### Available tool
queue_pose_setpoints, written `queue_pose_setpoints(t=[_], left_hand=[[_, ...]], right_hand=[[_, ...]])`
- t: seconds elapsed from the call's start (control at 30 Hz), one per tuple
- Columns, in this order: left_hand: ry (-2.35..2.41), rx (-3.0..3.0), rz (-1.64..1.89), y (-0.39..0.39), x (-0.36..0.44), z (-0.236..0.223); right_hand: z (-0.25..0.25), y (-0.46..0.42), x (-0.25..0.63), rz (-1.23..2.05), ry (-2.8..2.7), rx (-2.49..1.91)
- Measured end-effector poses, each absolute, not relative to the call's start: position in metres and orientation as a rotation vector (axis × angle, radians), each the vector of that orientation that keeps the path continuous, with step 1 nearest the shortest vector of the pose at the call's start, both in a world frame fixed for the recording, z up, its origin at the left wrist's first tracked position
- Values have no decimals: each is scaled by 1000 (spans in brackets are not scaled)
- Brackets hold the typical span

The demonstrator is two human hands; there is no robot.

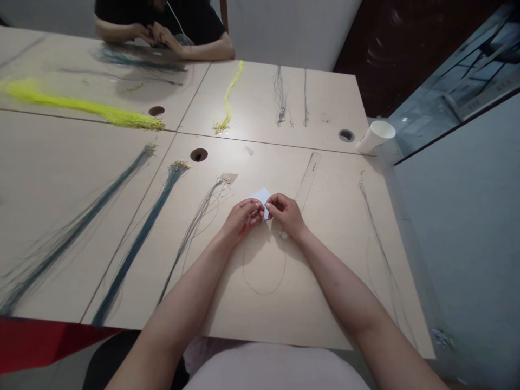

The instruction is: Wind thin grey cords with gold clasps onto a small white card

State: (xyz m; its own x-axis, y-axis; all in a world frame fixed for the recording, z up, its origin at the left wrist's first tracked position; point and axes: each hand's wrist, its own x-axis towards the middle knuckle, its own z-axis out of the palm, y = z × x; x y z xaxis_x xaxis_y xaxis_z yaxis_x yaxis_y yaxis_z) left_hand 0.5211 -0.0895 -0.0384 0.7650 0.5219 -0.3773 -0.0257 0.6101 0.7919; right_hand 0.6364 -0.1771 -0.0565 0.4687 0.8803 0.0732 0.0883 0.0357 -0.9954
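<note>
My left hand (247, 218) and my right hand (285, 212) are close together at the middle of the near table, fingertips pinched. A thin line (264, 294) hangs from them in a loop lying on the tabletop. What sits between the fingertips is too small to make out. A white piece of paper (260, 195) lies just behind and under the fingers. Close to my right wrist is a small shiny bit (283, 234). Left of my hands, a bundle of grey lines (195, 222) ends in gold hooks (226, 179) on a brown scrap.
A clear ruler (309, 176) lies behind my right hand. Blue-green line bundles (148, 225) lie left, a yellow bundle (89, 107) beyond them. More lines (377, 244) lie right. A white cup (377, 135) stands at the right edge. Across sits another person (162, 27), hands together.
</note>
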Motion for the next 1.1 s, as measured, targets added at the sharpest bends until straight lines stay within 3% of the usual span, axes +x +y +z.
queue_pose_setpoints(t=[1.1], left_hand=[[661,870,334,-90,521,-38]], right_hand=[[-54,-178,636,762,-920,-1442]])
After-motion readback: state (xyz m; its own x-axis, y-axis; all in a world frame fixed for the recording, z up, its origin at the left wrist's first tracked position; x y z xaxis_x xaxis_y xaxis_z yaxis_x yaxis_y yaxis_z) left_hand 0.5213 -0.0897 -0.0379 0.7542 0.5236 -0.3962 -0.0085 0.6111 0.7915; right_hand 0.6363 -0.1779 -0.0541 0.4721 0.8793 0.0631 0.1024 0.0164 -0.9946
